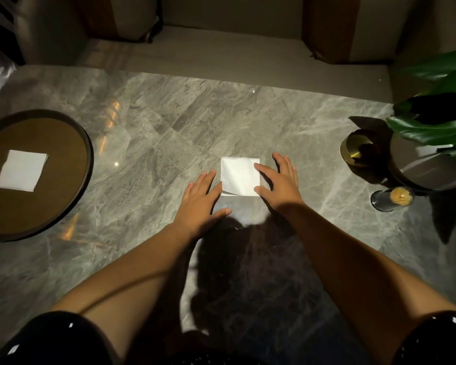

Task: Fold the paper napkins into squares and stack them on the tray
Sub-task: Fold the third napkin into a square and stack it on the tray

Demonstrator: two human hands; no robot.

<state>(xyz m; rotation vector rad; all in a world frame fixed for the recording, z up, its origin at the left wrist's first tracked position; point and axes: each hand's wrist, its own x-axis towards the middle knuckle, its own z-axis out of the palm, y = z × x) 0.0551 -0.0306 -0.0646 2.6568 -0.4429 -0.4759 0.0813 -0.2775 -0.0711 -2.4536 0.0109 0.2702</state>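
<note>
A white folded napkin (239, 176), a neat square, lies flat on the marble surface (169, 122). The left grip (201, 201), fingers straight and spread, touches its near-left corner. The right grip (281, 184), equally wide, rests forefinger and thumb on its right edge. Well left of the napkin, the tray (53, 204) carries another folded square (21, 170).

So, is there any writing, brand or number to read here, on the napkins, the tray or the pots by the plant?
No text can be read anywhere.
The table napkin is plain white.
The tray napkin is plain white too.
The tray bears no mark.
The gold cup and the dark holder show no label in this dim light.
</note>
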